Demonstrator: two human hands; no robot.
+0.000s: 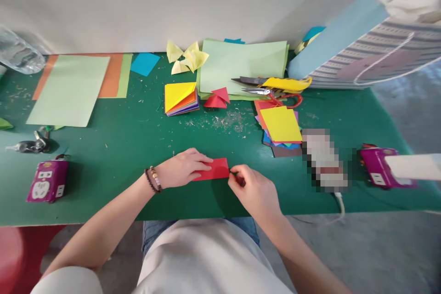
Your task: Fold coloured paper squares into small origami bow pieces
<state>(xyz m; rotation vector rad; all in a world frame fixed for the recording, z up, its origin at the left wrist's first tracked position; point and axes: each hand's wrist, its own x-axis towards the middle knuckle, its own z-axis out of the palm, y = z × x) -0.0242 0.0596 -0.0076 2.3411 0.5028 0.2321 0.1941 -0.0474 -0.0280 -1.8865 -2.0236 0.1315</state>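
Observation:
A folded red paper [217,168] lies near the front edge of the green table [120,147]. My left hand [181,168], with bead bracelets on its wrist, rests flat on the paper's left part, fingers stretched out. My right hand [253,188] pinches the paper's right edge between thumb and fingertips.
A stack of folded coloured squares [181,97], red folded triangles [217,98], yellow folded shapes [188,57], pale green sheets [241,62], scissors [272,92] and a yellow-topped paper pile [280,125] lie behind. Purple boxes [48,180] [379,165] sit left and right. A striped bag [372,50] stands back right.

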